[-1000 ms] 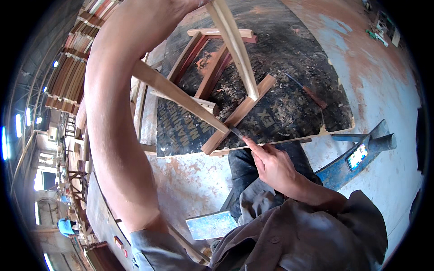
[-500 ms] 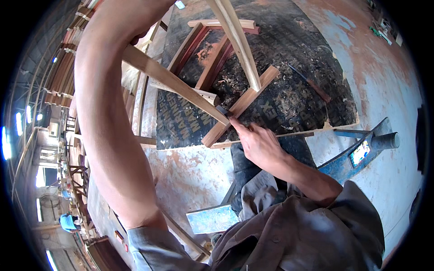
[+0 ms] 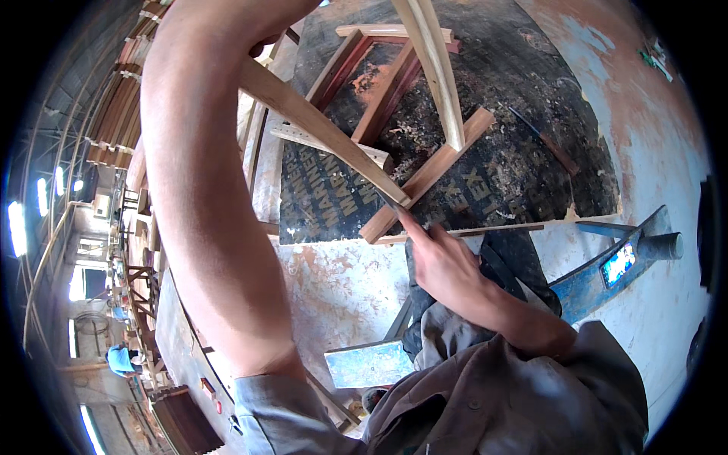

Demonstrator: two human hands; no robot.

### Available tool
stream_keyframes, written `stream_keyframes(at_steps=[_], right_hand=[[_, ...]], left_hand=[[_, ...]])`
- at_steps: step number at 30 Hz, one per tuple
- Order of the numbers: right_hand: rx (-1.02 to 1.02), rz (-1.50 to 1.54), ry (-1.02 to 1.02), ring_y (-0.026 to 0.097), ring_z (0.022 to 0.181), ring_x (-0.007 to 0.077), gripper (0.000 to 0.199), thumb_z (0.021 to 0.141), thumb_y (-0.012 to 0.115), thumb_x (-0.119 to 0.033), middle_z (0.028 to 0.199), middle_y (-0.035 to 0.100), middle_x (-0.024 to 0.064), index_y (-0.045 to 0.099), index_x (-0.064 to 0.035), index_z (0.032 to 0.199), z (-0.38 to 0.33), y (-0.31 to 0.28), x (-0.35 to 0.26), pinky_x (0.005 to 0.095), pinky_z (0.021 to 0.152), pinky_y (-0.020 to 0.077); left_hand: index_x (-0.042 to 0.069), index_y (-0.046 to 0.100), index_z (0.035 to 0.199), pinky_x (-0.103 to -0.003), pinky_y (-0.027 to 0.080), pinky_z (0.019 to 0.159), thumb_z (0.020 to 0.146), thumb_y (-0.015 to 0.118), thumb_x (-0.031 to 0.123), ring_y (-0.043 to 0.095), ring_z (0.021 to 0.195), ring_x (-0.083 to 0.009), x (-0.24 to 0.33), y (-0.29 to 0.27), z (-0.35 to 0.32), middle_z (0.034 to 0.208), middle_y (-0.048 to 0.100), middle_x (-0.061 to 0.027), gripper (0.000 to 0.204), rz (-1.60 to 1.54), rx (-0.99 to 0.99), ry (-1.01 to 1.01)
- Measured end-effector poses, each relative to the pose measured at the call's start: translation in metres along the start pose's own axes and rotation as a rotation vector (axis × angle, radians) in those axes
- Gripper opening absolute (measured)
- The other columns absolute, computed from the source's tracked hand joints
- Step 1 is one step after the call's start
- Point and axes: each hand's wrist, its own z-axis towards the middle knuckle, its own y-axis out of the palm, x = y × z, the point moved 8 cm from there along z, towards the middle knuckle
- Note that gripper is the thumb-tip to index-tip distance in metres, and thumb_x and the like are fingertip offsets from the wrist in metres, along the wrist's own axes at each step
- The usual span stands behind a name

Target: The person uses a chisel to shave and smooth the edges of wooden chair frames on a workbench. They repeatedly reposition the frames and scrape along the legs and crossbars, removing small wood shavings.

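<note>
A pale wooden frame stands over the worktable, with one slanting leg (image 3: 326, 129), a second leg (image 3: 436, 72) and a reddish-brown crossbar (image 3: 440, 167) under their ends. My left arm arches up to the top edge. Most of my left hand (image 3: 267, 44) is hidden or cut off, but curled fingers show by the upper part of the slanting leg. My right hand (image 3: 444, 262) is at the joint of that leg and the crossbar, index finger stretched out. Under its tip is a small dark flat piece (image 3: 389, 199), pressed against the joint; its kind is unclear.
Wood shavings litter the black printed board (image 3: 516, 174). On it lie a wooden-handled tool (image 3: 559, 154), likely a chisel, and joined reddish wooden pieces (image 3: 387, 95). A phone with a lit screen (image 3: 618, 264) rests on a blue metal stand (image 3: 580, 292). Stacked timber (image 3: 117, 110) stands left.
The whole view has shifted to the right. My right fingertip and the dark piece have moved slightly to the near left side of the joint. My left arm stays raised.
</note>
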Motion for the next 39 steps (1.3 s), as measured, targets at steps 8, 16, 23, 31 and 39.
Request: stream_keyframes(at_steps=[8,16,23,31,39], right_hand=[[0.179,0.057,-0.004,0.071,0.082,0.043,0.056,0.091,0.058,0.006,0.095,0.07,0.0239,0.057,-0.006,0.146,-0.083,-0.062,0.024,0.0485,0.071,0.0578],[0.41,-0.605,0.042,0.058,0.101,0.0429,0.065,0.087,0.061,0.004,0.111,0.059,0.0211,0.052,-0.0068,0.15,-0.058,-0.16,0.106,0.0507,0.085,0.0489],[0.458,-0.083,0.003,0.058,0.118,0.0404,0.051,0.09,0.067,-0.004,0.132,0.058,0.0215,0.057,0.0014,0.14,-0.064,-0.146,0.088,0.047,0.102,0.0462],[0.314,0.597,0.064,0.05,0.14,0.0347,0.085,0.101,0.067,-0.024,0.162,0.037,0.0255,0.014,-0.0007,0.164,-0.012,-0.125,0.091,0.0431,0.115,0.0427],[0.792,-0.195,-0.269,0.052,0.123,0.0363,0.078,0.096,0.072,-0.024,0.132,0.045,0.0244,0.031,-0.0027,0.159,0.021,-0.236,0.02,0.049,0.106,0.0455]], left_hand=[[0.002,0.067,0.079,-0.035,0.059,0.056,0.097,0.04,0.073,0.063,0.056,-0.0169,-0.005,0.023,0.023,0.059,0.056,-0.0077,0.079,-0.016,-0.053,0.221],[0.002,0.077,0.093,-0.048,0.063,0.073,0.098,0.05,0.07,0.077,0.078,-0.0323,-0.015,0.023,0.026,0.079,0.075,-0.0214,0.074,-0.043,0.148,0.278],[0.0,0.074,0.098,-0.047,0.061,0.073,0.101,0.052,0.065,0.076,0.079,-0.0332,-0.035,0.009,0.017,0.081,0.074,-0.0238,0.069,-0.18,0.091,0.224],[0.007,0.06,0.086,-0.028,0.035,0.048,0.107,0.058,0.046,0.045,0.055,-0.0063,-0.124,-0.012,-0.064,0.063,0.049,0.0046,0.044,-0.816,0.18,-0.043],[0.007,0.054,0.104,-0.028,0.042,0.049,0.104,0.05,0.061,0.051,0.053,-0.0137,-0.163,0.125,-0.138,0.072,0.052,-0.0023,0.054,-1.669,0.373,-0.093]])
